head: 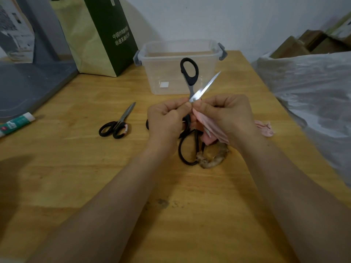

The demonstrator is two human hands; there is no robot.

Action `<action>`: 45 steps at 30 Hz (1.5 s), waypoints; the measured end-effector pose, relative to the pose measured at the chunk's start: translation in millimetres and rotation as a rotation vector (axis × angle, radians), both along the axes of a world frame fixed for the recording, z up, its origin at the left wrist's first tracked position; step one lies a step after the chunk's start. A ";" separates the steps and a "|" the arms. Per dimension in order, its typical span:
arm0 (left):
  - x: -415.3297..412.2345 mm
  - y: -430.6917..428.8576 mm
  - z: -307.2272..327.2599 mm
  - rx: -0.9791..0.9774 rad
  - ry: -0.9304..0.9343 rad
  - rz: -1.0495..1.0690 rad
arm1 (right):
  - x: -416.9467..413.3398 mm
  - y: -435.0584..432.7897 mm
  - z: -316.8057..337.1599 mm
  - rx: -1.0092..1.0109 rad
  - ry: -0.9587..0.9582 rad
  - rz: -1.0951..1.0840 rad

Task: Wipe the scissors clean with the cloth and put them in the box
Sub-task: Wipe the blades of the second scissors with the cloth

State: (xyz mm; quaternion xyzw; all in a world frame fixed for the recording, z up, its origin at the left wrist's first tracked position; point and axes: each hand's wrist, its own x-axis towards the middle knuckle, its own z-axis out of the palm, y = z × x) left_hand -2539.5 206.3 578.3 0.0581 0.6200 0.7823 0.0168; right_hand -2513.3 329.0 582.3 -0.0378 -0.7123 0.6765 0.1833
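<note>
Above the wooden table (79,168) my left hand (165,118) and my right hand (226,114) meet at the pivot of black-handled scissors (190,73) spread open. One handle loop sticks up and one bright blade points up to the right. My left hand pinches the scissors near the pivot. My right hand grips a pink cloth (210,130) against the scissors. Behind them stands a clear plastic box (178,54) without a lid and with nothing visible inside. A second pair of scissors (117,124) lies closed to the left. A third, dark pair (190,149) lies under my hands, partly hidden.
A green and cream paper bag (100,35) stands at the back left. A glue stick (15,124) lies at the left edge. A brownish rag (212,158) sits by the dark scissors. Plastic sheeting (313,88) covers things to the right. A grey board (28,82) adjoins the table's left.
</note>
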 end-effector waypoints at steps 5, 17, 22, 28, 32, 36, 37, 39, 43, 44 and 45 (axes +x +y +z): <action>-8.8 -7.4 2.1 0.049 -0.009 0.061 | 0.5 0.8 -4.1 0.099 -0.113 0.055; -9.0 -10.2 5.6 0.083 -0.035 0.076 | 1.7 -2.6 -2.2 0.065 -0.121 0.092; -4.8 -3.9 3.0 0.031 -0.012 0.031 | -0.2 -0.6 -0.3 -0.005 -0.164 0.055; -9.6 -7.8 3.7 0.051 -0.027 0.081 | 1.3 7.8 -3.8 0.066 -0.196 0.077; -9.3 -4.6 0.1 -0.025 -0.011 0.092 | 2.1 25.0 5.2 0.008 -0.041 -0.189; -6.9 -1.9 -3.4 -0.066 -0.009 0.064 | 2.9 24.8 7.9 0.096 0.179 -0.347; -6.2 -1.9 -3.5 -0.077 -0.003 0.056 | 3.0 25.7 9.3 0.095 0.217 -0.387; -6.7 -2.8 -4.1 -0.094 0.007 0.062 | 2.6 34.2 13.3 0.046 0.268 -0.485; -7.6 -3.3 -5.5 -0.099 0.012 0.059 | 5.6 44.1 15.6 -0.005 0.330 -0.508; -6.9 -2.4 -6.0 -0.108 0.014 0.054 | 5.1 38.1 13.8 0.039 0.324 -0.439; -6.5 -1.4 -6.7 -0.121 0.019 0.052 | 4.3 30.1 11.5 0.106 0.313 -0.359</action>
